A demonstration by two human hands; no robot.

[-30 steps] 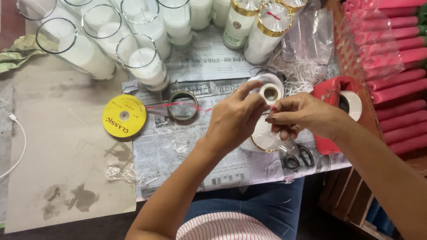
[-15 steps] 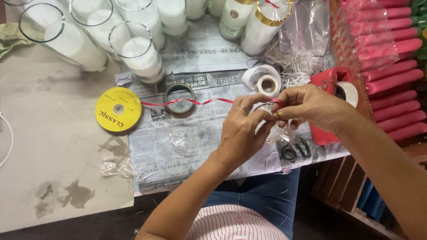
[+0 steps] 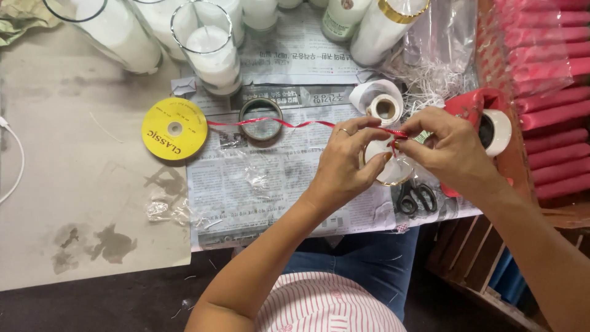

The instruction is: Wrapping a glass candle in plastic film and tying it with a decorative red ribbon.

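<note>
Red ribbon (image 3: pixel 295 123) – runs sideways, yellow spool (image 3: pixel 174 128) to both hands (pinched).

scissors (image 3: pixel 415 199) on newspaper (image 3: pixel 289 178) | pink candles (image 3: pixel 553 110) (stacked right) | glass candle (image 3: pixel 212 52) | cable (image 3: pixel 15 166)

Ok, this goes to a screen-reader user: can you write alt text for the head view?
Two bare hands, left hand and right hand, pinch a thin red ribbon over a gold-rimmed wrapped candle on newspaper. The ribbon runs left to a yellow spool; glass jar candles stand behind, scissors lie nearby.
</note>
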